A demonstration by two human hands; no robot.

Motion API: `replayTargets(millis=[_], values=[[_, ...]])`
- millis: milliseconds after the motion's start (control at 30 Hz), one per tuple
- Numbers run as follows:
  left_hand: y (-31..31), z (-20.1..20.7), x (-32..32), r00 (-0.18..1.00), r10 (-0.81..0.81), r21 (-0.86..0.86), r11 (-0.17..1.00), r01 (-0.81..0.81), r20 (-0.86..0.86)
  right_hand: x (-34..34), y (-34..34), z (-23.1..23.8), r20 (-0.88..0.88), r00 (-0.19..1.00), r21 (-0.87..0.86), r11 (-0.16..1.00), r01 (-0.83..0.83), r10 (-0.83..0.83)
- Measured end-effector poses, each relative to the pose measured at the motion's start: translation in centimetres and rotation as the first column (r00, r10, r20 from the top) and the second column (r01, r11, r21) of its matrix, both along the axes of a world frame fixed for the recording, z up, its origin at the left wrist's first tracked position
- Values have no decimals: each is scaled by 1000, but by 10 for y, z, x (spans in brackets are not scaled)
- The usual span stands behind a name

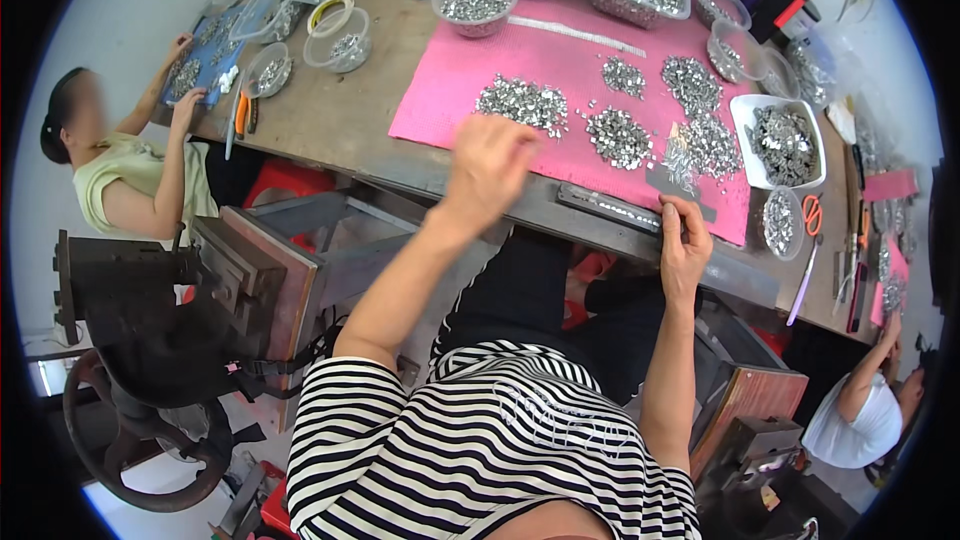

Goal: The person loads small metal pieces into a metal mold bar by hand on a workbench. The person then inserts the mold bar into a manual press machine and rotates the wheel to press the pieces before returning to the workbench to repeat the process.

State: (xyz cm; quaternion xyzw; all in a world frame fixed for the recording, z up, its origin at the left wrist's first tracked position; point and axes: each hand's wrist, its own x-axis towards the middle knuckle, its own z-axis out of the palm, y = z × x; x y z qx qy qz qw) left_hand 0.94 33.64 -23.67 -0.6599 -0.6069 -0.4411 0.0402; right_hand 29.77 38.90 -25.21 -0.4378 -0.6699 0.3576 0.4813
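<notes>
My left hand (490,172) hovers at the near edge of the pink mat, fingers curled together and slightly blurred, just in front of a pile of small silver metal pieces (522,105). Whatever may be in its fingertips is too small to make out. Along the table's front edge lies a dark metal bar (606,208) with a row of small shiny pieces in it. Thumb and fingers of my right hand (685,245) close on the bar's right end. Just beyond that hand, a flat grey plate (705,208) lies under thin silver pieces (682,165).
More piles of metal pieces (618,137) cover the pink mat (440,90). Plastic tubs (475,5) stand behind, a white tray (735,130) to the right. Orange-handled scissors (812,215) lie near it. A co-worker (140,155) sits left, another (855,415) right. A handwheel machine (150,430) stands left.
</notes>
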Motion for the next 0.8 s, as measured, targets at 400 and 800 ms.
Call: replayTargets(millis=[400,800], values=[[15,-1,-60,924,6,-119,991,-56,-381,-1,0,1,43,999,19,1000,4,-4],[8,-4,-49,922,-29,-87,996,-5,-386,-4,-2,7,124,992,61,998,16,-23]])
